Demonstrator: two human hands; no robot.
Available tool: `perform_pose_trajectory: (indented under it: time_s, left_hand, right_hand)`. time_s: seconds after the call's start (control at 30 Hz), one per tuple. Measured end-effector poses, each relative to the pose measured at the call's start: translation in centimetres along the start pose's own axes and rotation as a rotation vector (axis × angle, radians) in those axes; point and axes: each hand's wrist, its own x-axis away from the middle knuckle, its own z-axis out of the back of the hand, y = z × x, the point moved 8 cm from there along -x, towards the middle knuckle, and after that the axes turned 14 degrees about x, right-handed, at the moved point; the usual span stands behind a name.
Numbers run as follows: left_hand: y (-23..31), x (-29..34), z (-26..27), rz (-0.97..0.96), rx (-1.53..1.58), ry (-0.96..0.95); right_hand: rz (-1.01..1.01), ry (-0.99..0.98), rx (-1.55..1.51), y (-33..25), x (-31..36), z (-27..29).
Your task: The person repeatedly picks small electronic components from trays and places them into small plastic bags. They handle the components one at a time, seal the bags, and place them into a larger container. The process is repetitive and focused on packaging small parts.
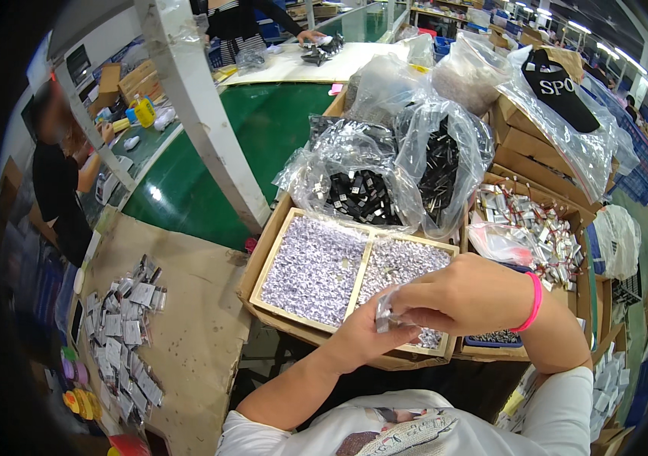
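Observation:
A small clear plastic bag [385, 313] is pinched in my left hand [362, 334], above the right half of a divided wooden tray [360, 275]. My right hand [464, 292], with a pink band on its wrist, meets it from the right. Its fingers are curled closed at the bag; what lies between them is hidden. Many tiny pale parts [312, 258] fill the left half of the tray, and similar small parts [400, 266] the right half. Under my right forearm sits a blue bin [495, 342] of small dark parts.
Behind the tray stand open plastic bags of black parts [358, 197]. A carton at right holds wired white parts [552, 235]. Packed small bags [123, 334] lie on the cardboard-covered table at left. A white post [202, 114] rises beside the green conveyor [263, 114]. Co-workers are beyond.

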Motion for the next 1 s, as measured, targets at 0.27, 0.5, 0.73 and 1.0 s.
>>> perform_pose_trajectory:
  time_s: [0.27,0.5,0.73,1.0]
  left_hand:
    - [-0.2,1.4,0.8,0.089,0.049,0.136]
    - [7.3,6.2,6.8,-0.408,0.119,0.43]
    - [9.6,8.9,9.7,-0.493,0.072,0.584]
    - [8.3,7.7,9.4,-0.406,0.112,0.488]
  right_hand:
    - [-0.021,0.058,-0.317,1.5,-1.4,0.8]
    - [-0.218,-0.037,0.03,6.6,-6.6,-8.1]
    - [-0.309,0.079,0.287,6.7,-10.1,-13.7]
    - [-0.286,-0.019,0.118,7.3,-10.3,-13.3]
